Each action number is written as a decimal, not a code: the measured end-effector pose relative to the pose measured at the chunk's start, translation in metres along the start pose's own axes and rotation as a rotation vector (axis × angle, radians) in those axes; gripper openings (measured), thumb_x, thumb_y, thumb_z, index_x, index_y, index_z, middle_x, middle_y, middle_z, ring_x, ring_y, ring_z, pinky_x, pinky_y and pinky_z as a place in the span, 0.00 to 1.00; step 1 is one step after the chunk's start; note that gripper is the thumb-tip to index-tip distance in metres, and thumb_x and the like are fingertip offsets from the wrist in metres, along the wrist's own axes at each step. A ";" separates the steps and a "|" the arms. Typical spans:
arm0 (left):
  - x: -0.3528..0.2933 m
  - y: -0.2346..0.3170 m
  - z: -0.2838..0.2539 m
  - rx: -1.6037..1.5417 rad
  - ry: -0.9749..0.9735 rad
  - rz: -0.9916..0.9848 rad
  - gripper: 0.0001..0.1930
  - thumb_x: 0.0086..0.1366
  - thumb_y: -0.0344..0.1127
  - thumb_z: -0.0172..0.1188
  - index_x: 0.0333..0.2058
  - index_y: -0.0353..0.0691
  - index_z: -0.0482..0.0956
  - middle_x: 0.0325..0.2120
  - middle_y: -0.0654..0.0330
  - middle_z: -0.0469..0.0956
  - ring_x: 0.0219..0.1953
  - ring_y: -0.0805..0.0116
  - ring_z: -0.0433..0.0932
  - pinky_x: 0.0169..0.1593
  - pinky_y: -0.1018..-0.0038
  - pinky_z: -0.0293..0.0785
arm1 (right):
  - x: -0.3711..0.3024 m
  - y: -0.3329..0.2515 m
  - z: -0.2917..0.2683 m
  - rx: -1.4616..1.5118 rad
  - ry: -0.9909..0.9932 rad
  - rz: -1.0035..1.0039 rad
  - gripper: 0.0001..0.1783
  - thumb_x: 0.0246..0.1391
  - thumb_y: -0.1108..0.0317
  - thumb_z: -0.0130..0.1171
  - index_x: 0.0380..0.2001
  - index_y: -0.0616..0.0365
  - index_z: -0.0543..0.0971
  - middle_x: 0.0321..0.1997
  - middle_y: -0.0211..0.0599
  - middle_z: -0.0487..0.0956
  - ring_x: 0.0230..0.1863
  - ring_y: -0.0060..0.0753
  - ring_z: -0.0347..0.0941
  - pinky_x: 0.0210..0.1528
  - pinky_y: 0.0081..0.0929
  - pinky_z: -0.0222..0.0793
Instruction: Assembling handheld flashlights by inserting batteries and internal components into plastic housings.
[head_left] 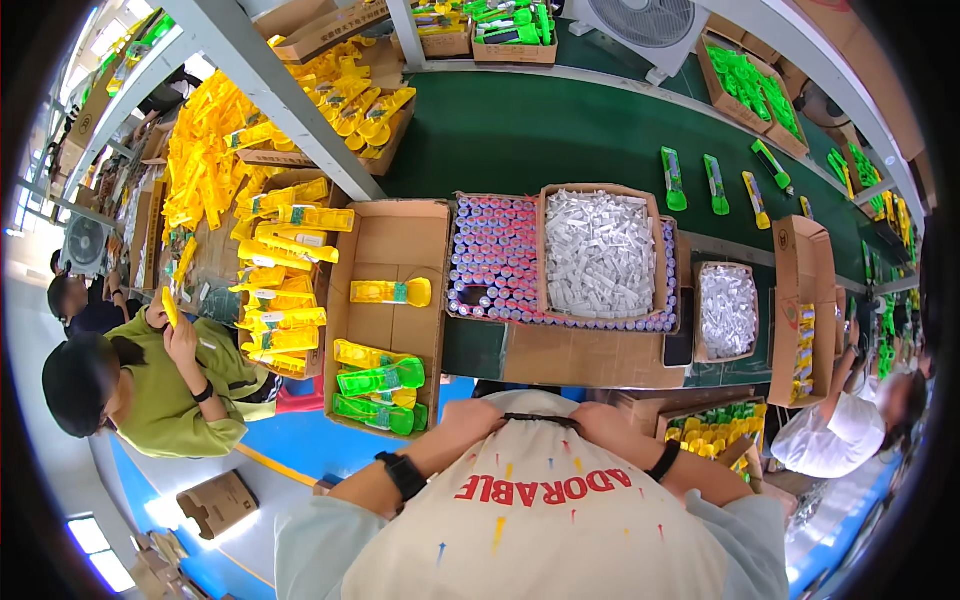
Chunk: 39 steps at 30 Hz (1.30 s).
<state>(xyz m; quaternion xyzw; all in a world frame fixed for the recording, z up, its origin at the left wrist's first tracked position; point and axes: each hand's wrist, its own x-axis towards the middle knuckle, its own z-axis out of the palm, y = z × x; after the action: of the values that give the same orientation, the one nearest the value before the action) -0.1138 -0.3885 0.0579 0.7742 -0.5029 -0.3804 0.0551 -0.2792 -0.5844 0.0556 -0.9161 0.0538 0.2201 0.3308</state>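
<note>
My left hand [472, 422] and my right hand [603, 424] are drawn in close to my body. Both are closed at the gathered dark edge of a cream printed apron [560, 520], one at either end of it. The cloth hides my fingertips. Beyond my hands, on the green bench, stands a carton of small batteries [492, 245] in pink and purple wrappers. An open carton of small clear-white plastic pieces [600, 250] rests over part of the batteries. To the left, a long carton [390, 235] holds several yellow and green spoon-shaped plastic pieces [382, 377].
A phone-like black slab [678, 348] lies beside a smaller carton of clear pieces [728, 310]. Green and yellow pieces lie spaced along the belt [520, 130]. A grey post [270, 90] rises at left. Co-workers sit at left [190, 390] and right [835, 430].
</note>
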 end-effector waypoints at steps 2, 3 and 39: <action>0.017 0.000 0.001 0.032 -0.060 0.024 0.16 0.54 0.49 0.48 0.26 0.44 0.76 0.23 0.57 0.75 0.31 0.57 0.75 0.29 0.63 0.70 | 0.009 0.004 0.004 -0.070 -0.072 0.077 0.10 0.45 0.64 0.51 0.24 0.60 0.75 0.25 0.47 0.74 0.30 0.48 0.71 0.33 0.38 0.67; 0.021 0.001 0.000 0.066 -0.119 0.047 0.16 0.54 0.50 0.48 0.27 0.44 0.77 0.24 0.56 0.75 0.31 0.56 0.75 0.31 0.62 0.69 | 0.010 0.003 -0.002 -0.072 -0.075 0.073 0.10 0.45 0.64 0.51 0.24 0.60 0.75 0.25 0.47 0.74 0.30 0.48 0.71 0.33 0.38 0.67; -0.028 -0.120 0.023 -2.174 0.956 -0.794 0.13 0.56 0.44 0.56 0.22 0.42 0.66 0.14 0.68 0.65 0.12 0.76 0.63 0.15 0.79 0.62 | 0.211 -0.047 -0.085 -0.635 0.042 -0.412 0.07 0.39 0.70 0.51 0.24 0.50 0.77 0.29 0.31 0.76 0.38 0.37 0.67 0.40 0.36 0.59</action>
<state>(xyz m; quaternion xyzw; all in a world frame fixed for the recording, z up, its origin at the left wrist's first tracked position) -0.0462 -0.3002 0.0005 0.4867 0.4091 -0.2698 0.7232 -0.0470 -0.5912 0.0480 -0.9689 -0.1960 0.1357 0.0664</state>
